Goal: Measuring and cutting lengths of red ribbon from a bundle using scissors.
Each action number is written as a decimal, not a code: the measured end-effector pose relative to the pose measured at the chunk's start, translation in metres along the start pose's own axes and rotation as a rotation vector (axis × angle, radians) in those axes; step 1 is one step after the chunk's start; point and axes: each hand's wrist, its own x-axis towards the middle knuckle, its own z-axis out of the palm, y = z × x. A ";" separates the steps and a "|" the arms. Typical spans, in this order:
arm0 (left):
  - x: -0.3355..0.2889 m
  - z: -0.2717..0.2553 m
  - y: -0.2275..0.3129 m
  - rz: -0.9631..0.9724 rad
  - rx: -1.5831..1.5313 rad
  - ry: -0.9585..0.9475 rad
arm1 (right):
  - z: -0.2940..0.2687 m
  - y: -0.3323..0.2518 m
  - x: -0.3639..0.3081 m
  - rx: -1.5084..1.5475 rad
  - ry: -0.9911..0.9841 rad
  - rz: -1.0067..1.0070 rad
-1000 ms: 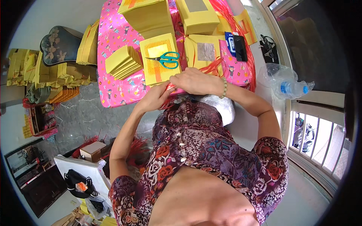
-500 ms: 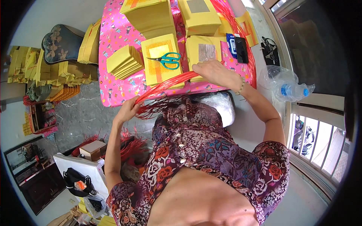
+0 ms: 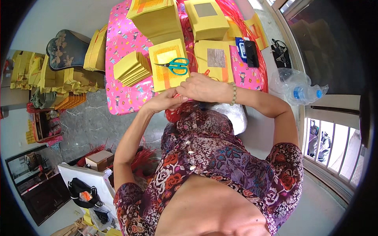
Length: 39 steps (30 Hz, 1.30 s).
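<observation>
Just beyond the table's near edge, my left hand (image 3: 163,101) and my right hand (image 3: 204,87) meet, both closed on a bundle of red plastic strands (image 3: 175,114). The strands bunch up below my fingers, and my hands cover most of them. A loose red end (image 3: 207,72) pokes up past my right knuckles. Ahead of my hands, teal-handled scissors (image 3: 178,66) rest on a stack of yellow paper (image 3: 158,83) with an orange printed panel. To its right lies another yellow stack with a silver square (image 3: 216,58).
A pink patterned cloth (image 3: 121,103) covers the table. Folded yellow paper (image 3: 132,69) sits left, and taller stacks (image 3: 157,21) stand behind. A phone (image 3: 251,54) and long red strands lie at the right. A bagged plastic bottle (image 3: 307,93) is by the window.
My hands have come together from far apart. The red strands, stretched between them before, are now gathered into a bunch beneath my fingers.
</observation>
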 end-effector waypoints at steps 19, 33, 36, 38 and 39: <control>0.011 0.013 -0.026 0.473 -0.005 0.742 | 0.017 0.023 0.017 1.290 0.526 0.690; 0.032 0.023 -0.033 0.518 0.070 0.851 | 0.038 -0.008 0.047 1.304 0.665 0.626; 0.034 0.023 -0.026 0.642 0.071 0.924 | 0.031 -0.016 0.046 1.402 0.633 0.661; 0.029 0.026 -0.019 0.709 -0.209 0.952 | 0.031 -0.025 0.048 1.424 0.601 0.702; 0.020 0.031 -0.002 0.731 -0.335 0.952 | 0.035 -0.029 0.050 1.351 0.631 0.544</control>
